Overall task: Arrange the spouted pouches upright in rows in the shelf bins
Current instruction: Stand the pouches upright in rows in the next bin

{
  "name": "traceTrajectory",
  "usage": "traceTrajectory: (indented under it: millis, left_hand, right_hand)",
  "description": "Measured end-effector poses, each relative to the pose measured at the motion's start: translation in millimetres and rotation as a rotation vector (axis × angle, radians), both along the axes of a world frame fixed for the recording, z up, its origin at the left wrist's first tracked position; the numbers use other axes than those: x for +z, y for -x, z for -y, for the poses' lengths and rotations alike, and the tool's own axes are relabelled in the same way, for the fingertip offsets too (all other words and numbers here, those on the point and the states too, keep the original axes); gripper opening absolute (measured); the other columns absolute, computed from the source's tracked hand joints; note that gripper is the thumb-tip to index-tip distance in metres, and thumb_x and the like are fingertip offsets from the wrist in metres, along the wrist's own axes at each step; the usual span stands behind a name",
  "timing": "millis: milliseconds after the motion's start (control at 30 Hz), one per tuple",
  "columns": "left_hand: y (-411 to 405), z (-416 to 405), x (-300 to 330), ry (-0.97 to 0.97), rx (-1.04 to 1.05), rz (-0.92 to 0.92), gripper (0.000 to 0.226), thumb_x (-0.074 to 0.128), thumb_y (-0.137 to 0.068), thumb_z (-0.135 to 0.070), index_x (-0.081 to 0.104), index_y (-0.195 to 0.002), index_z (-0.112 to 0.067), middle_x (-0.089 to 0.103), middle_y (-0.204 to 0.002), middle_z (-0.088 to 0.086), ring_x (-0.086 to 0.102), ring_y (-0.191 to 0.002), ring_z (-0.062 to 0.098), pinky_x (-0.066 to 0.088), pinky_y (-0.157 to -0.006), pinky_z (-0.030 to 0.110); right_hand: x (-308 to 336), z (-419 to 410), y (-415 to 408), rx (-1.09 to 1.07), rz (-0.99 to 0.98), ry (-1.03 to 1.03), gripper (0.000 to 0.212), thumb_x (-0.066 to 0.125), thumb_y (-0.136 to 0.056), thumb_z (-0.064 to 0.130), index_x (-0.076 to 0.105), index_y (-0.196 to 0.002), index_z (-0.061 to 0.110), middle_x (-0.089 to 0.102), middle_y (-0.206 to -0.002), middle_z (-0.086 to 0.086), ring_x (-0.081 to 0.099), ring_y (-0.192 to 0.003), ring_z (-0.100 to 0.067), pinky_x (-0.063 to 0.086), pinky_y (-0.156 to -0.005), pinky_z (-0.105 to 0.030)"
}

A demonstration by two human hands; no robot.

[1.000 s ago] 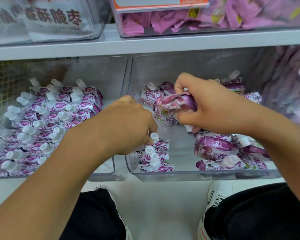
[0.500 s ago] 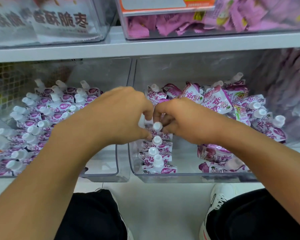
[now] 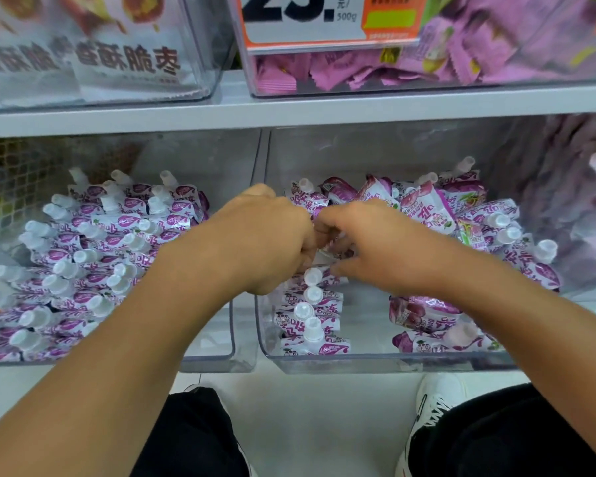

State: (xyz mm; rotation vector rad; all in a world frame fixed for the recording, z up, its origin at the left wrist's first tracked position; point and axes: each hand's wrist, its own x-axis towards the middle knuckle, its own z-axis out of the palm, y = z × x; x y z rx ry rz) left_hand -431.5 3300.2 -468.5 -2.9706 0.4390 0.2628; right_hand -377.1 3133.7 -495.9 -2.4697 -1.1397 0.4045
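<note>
Two clear shelf bins hold purple-and-white spouted pouches with white caps. The left bin point(image 3: 217, 363) is packed with upright rows of pouches point(image 3: 83, 256). In the right bin point(image 3: 358, 364), a short upright row point(image 3: 310, 315) runs along its left wall. Loose pouches point(image 3: 437, 208) pile at the back and two lie flat point(image 3: 424, 315) at the front right. My left hand point(image 3: 265, 239) and my right hand point(image 3: 375, 242) meet at the far end of that row, fingers curled around a pouch point(image 3: 324, 258) that they mostly hide.
A grey shelf board point(image 3: 289, 111) runs just above the bins. On it stand a bin of pink wrapped sweets point(image 3: 358, 74) with an orange price tag point(image 3: 324, 18) and a bin of white packets point(image 3: 128, 60). My knees and white shoes point(image 3: 434, 404) are below.
One second ago my right hand held a pouch up at the back of the right bin. It came down to the left row, and both hands now hold the pouch there.
</note>
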Motion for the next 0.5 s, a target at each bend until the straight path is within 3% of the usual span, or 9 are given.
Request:
traceTrajectory:
  millis: [100,200,300,400,500]
  left_hand:
    - [0.6,1.9,0.6,0.012,0.019,-0.034,0.020,0.049,-0.099,-0.040,0.068,-0.096,-0.034,0.062,-0.081,-0.014,0.045,-0.081,0.013,0.024,-0.108,0.031]
    - [-0.7,1.9,-0.3,0.007,0.031,-0.009,0.029,0.042,-0.101,-0.042,0.066,-0.092,-0.026,0.060,-0.077,-0.009,0.046,-0.076,0.015,0.024,-0.107,0.031]
    - [-2.0,-0.6,-0.5,0.060,0.041,0.011,0.034,0.045,-0.098,-0.048,0.068,-0.090,-0.024,0.063,-0.077,-0.007,0.051,-0.077,0.016,0.025,-0.095,0.026]
    - [-3.7,-0.9,0.2,0.084,0.024,-0.014,0.032,0.053,-0.092,-0.055,0.069,-0.094,-0.027,0.069,-0.088,-0.011,0.058,-0.085,0.013,0.025,-0.092,0.025]
    - [-7.0,0.3,2.4,0.113,0.025,-0.043,0.033,0.060,-0.085,-0.060,0.070,-0.091,-0.029,0.069,-0.086,-0.013,0.063,-0.087,0.011,0.036,-0.091,0.028]
  right_hand:
    - [8.0,-6.1,-17.3,0.049,0.301,0.164,0.037,0.066,-0.077,0.003,0.064,-0.106,0.025,0.065,-0.101,-0.003,0.063,-0.087,-0.027,0.056,-0.072,-0.042]
    - [2.3,-19.5,-27.3,0.024,0.352,0.308,0.023,0.070,-0.080,0.007,0.055,-0.095,0.016,0.062,-0.094,-0.006,0.060,-0.077,-0.030,0.049,-0.063,-0.036]
    - [2.4,-24.5,-34.0,-0.020,0.353,0.361,0.029,0.074,-0.083,0.015,0.047,-0.092,0.017,0.052,-0.085,-0.005,0.053,-0.075,-0.030,0.043,-0.063,-0.035]
    - [3.1,-30.1,-30.9,-0.047,0.356,0.366,0.031,0.076,-0.084,0.029,0.049,-0.094,0.017,0.055,-0.093,-0.006,0.060,-0.088,-0.032,0.040,-0.067,-0.035]
    - [-2.3,-33.6,-31.0,-0.068,0.430,0.391,0.032,0.073,-0.086,0.018,0.042,-0.083,0.015,0.057,-0.094,-0.008,0.062,-0.092,-0.032,0.039,-0.067,-0.035]
